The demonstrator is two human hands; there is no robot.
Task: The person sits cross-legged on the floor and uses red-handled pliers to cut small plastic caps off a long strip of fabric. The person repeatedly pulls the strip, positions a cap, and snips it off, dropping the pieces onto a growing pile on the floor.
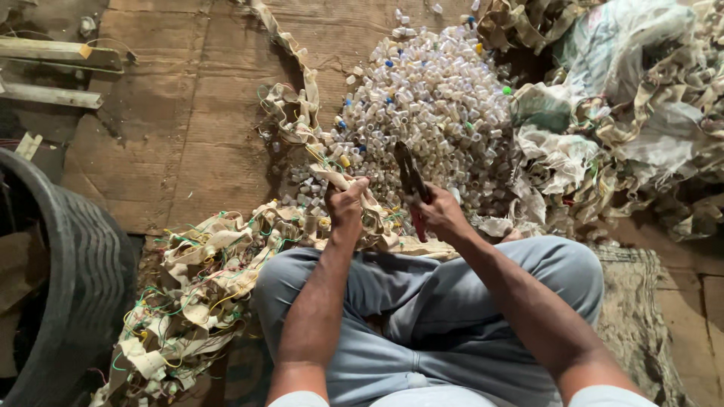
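My left hand (345, 205) is closed around a beige fabric strip (303, 98) that trails from the top of the view down over my lap. My right hand (440, 212) grips a pair of dark pliers with red handles (411, 181), jaws pointing up and away from me, just right of the strip. Right behind both hands lies a big heap of small whitish plastic sockets (434, 105), a few of them blue, yellow or green. I sit cross-legged in grey-blue trousers (422, 301).
A tangle of beige strip with green, red and yellow wires (192, 290) lies at my left knee. Crumpled strips and plastic sacks (626, 113) pile up at the right. A black rubber tyre (72, 279) stands at the left edge. Brown cardboard (181, 113) covers the floor; wooden slats (49, 94) lie top left.
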